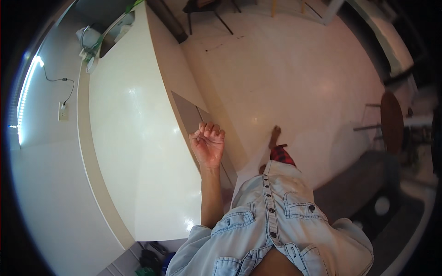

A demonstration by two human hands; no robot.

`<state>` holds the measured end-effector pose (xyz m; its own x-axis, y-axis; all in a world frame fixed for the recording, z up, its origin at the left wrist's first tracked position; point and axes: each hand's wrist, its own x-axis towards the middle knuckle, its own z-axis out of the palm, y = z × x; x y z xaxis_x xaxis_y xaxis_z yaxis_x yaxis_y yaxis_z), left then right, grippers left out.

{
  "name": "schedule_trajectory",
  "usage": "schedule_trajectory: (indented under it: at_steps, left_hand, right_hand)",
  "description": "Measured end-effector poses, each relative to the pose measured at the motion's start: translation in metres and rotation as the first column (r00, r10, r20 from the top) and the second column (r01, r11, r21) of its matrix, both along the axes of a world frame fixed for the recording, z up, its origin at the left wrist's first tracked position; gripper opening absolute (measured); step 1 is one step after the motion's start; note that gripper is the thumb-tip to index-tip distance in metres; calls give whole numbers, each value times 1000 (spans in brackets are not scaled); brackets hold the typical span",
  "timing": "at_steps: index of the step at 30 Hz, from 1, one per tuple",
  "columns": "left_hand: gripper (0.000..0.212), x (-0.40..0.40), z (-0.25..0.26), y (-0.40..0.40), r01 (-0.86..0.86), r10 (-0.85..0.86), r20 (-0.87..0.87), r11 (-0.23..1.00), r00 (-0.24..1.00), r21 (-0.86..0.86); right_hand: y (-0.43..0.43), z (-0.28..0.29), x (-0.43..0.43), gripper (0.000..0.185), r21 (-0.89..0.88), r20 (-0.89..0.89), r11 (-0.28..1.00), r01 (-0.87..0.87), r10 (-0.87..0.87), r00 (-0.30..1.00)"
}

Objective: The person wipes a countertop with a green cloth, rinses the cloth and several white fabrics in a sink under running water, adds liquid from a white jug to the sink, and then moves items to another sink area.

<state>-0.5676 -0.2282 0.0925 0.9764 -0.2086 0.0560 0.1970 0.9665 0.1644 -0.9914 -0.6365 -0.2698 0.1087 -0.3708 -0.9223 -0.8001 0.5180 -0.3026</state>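
My left hand (208, 145) is raised palm up beside the near edge of a white countertop (138, 145). Its fingers are loosely curled, and nothing lies in the palm. In this view the hand overlaps the grey cabinet front (186, 107) below the counter. My right hand is out of view. A light denim shirt (272, 207) with dark buttons covers my torso. Below it show a piece of red and black checked cloth (282, 154) and a bare foot (275, 134) on the pale floor (276, 76).
A sink (117, 32) and faucet (83, 36) are at the counter's far end. A lit LED strip (26, 93) runs along the wall, wired to an outlet (63, 112). A dark chair (202, 8) stands ahead. A brown-seated stool (392, 122) and grey sofa (348, 176) are right.
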Motion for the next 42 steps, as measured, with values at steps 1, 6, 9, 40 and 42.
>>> schedule_trajectory:
  at_steps: [1, 6, 9, 40, 42]
  left_hand:
    - [7, -28, -17, 9, 20, -20, -44, 1000, 999, -14]
    - [9, -127, -74, 79, -36, 72, -231, 987, 970, 157]
    - [7, -52, -58, 50, -130, 146, -211, 988, 967, 88]
    - [17, 213, -29, -13, -338, 589, -279, 721, 758, 605]
    - [17, 246, -24, -25, -334, 649, -227, 622, 726, 708]
  right_hand:
    - [13, 2, -43, 17, -8, -48, 1000, 19, -19, 999]
    - [51, 7, -137, 18, -31, -120, 1000, -1, -3, 993]
    - [-98, -29, 14, 17, -84, 351, 973, -215, 231, 907]
    - [86, 250, 786, 13, -305, 804, 611, -731, 576, 146]
    - [157, 296, 856, 17, -273, 916, 563, -780, 400, -31]
